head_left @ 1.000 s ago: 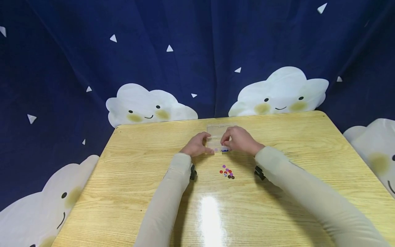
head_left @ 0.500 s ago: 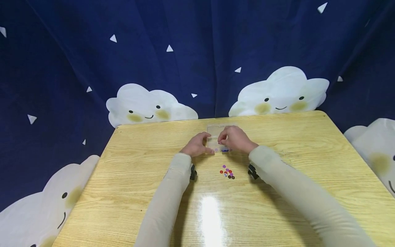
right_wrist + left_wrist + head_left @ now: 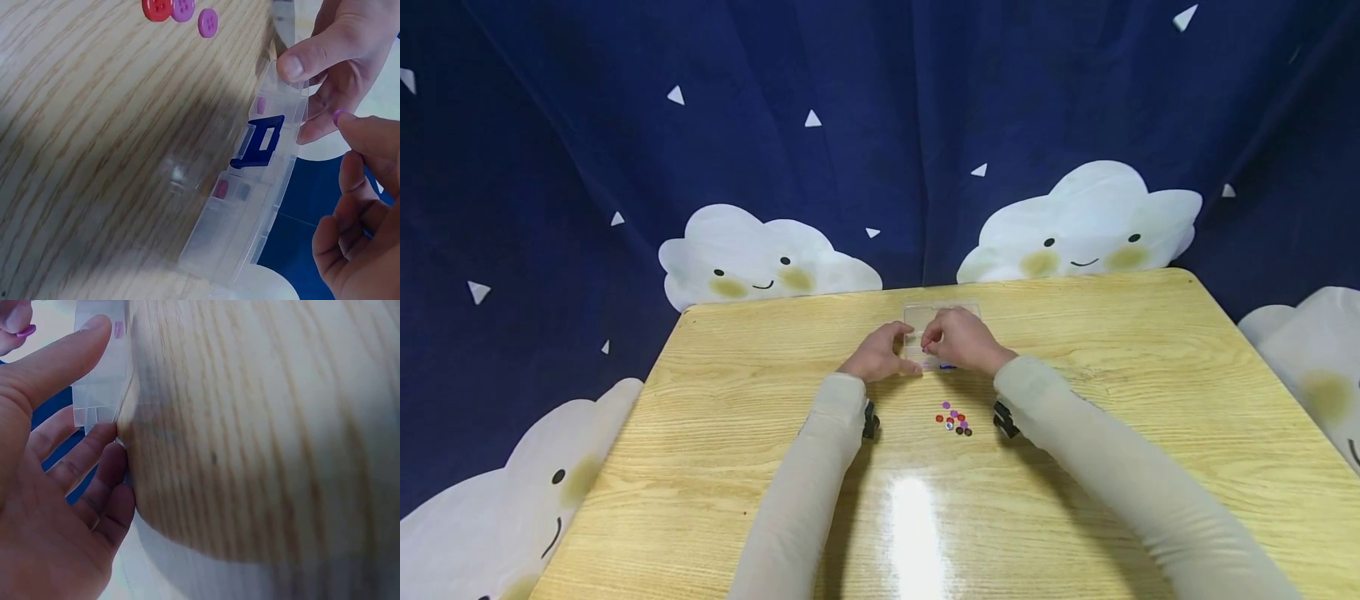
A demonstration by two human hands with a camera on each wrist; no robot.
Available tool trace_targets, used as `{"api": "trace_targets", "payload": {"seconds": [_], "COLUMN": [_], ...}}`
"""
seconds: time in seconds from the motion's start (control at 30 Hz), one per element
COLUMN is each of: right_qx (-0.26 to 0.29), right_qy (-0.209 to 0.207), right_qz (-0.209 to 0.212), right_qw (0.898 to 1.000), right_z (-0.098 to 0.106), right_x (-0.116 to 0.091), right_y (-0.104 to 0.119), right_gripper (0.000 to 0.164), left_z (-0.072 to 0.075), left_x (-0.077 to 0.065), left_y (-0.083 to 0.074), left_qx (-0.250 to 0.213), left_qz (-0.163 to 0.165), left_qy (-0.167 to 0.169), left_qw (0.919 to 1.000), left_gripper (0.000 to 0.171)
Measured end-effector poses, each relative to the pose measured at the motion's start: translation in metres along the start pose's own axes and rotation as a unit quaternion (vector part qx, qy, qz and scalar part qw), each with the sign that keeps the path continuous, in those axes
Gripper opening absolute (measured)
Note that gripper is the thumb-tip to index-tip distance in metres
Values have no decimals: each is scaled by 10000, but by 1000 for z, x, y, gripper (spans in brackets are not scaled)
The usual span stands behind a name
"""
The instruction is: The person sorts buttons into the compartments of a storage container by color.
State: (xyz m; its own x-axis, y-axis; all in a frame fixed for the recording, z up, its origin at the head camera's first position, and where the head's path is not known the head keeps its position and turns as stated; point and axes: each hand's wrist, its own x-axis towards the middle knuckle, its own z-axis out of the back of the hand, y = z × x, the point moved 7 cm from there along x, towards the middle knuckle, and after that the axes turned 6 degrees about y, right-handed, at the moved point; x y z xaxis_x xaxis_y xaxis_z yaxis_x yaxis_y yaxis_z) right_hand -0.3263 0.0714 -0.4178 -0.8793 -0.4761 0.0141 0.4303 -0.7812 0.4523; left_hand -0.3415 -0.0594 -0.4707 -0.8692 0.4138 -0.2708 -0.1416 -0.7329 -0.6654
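A clear plastic compartment box (image 3: 209, 228) with a blue latch (image 3: 265, 140) lies near the table's far edge, its lid (image 3: 919, 315) raised at the back. My left hand (image 3: 878, 352) grips its left end, thumb at the front and fingers along the side. Over the box, my right hand (image 3: 966, 340) pinches a small purple button (image 3: 339, 117) between thumb and fingertips. Through the front wall show one pink button (image 3: 261, 104) left of the latch and another pink button (image 3: 221, 189) right of it.
Loose buttons lie on the wooden table (image 3: 760, 400) in front of the box: a red button (image 3: 939, 419), a purple button (image 3: 946, 406), a dark button (image 3: 959, 431) and several others. Behind the table hangs a dark blue curtain (image 3: 850, 83) with cloud prints.
My right hand has moved left across the box with the button pinched in its fingers. The left hand stays at the box's left end.
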Motion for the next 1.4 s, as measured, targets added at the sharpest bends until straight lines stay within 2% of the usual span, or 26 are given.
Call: {"api": "trace_targets", "payload": {"seconds": [0.23,0.67,0.9,1.17,1.4], "right_qx": [29,-31,-108,-252,-218], "right_qy": [3,-8,-8,-69,-49], "right_qz": [-130,-69,-113,110,38], "right_qw": [9999,10000,9999,9996,9997], "right_z": [0,-4,-2,-2,-3], "right_x": [1,3,1,1,3], "right_y": [-1,-1,-4,0,0], "right_gripper": [6,8,8,9,8], "left_z": [0,1,-1,-2,-2], "left_x": [2,-4,-3,-2,-2], "left_y": [-1,3,0,1,-1], "left_qx": [-6,-72,-119,-11,-78], "left_qz": [-28,130,-17,-37,-25], "left_qy": [2,-66,-43,-61,-11], "left_qw": [10000,9999,9999,10000,10000], "left_gripper": [77,75,75,75,76]}}
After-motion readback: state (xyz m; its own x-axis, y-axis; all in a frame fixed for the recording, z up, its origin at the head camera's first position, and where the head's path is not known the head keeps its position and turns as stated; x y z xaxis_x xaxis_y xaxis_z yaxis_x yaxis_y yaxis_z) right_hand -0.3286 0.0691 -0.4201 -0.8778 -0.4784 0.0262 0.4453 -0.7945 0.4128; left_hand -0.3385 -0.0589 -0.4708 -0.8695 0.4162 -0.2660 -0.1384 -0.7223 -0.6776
